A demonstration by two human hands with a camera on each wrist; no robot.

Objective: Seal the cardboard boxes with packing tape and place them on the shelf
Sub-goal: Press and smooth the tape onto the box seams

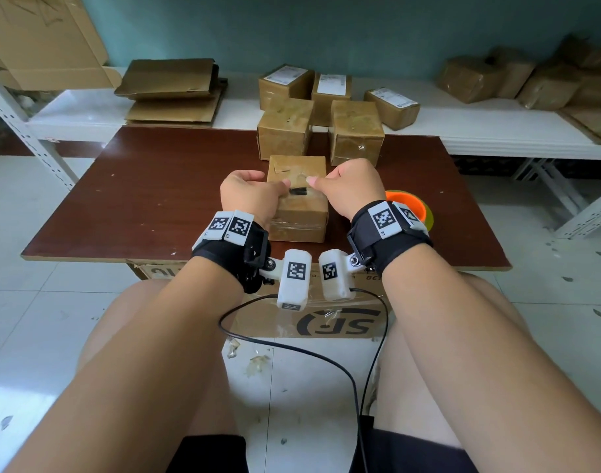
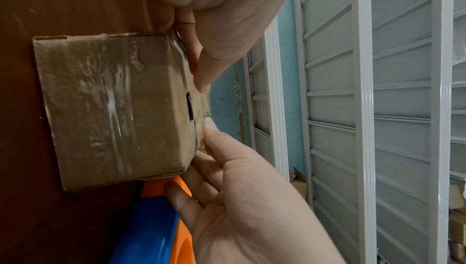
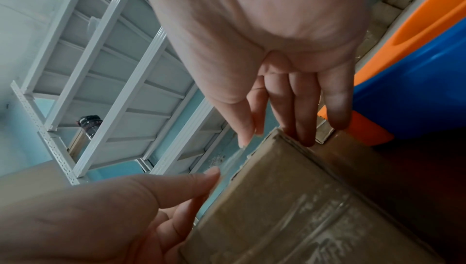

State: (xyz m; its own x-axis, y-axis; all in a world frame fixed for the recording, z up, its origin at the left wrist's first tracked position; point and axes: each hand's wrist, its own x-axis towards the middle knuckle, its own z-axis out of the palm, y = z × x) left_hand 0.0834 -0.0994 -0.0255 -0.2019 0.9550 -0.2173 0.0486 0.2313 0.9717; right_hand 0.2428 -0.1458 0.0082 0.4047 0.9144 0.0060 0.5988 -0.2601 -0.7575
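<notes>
Cardboard box (image 1: 299, 199) between hands; wrist views alone show blue dispenser (image 2: 148, 226).

A small brown cardboard box (image 1: 298, 199) is sitting upright on the counter (image 1: 155, 199), directly under and between the fingers (image 1: 285, 183) of both hands, wrapped in wrinkled clear tape with a dark slot showing on top. A thin strip of clear packing tape (image 2: 204, 107) is lying along its top edge between the thumbs. An orange and blue tape dispenser (image 1: 411, 208) is resting just beside the right-hand fingers. 2 sealed boxes (image 1: 285, 129) are standing just beyond the fingers, 3 labelled ones (image 1: 331, 90) farther back on the white shelf (image 1: 497, 131).
</notes>
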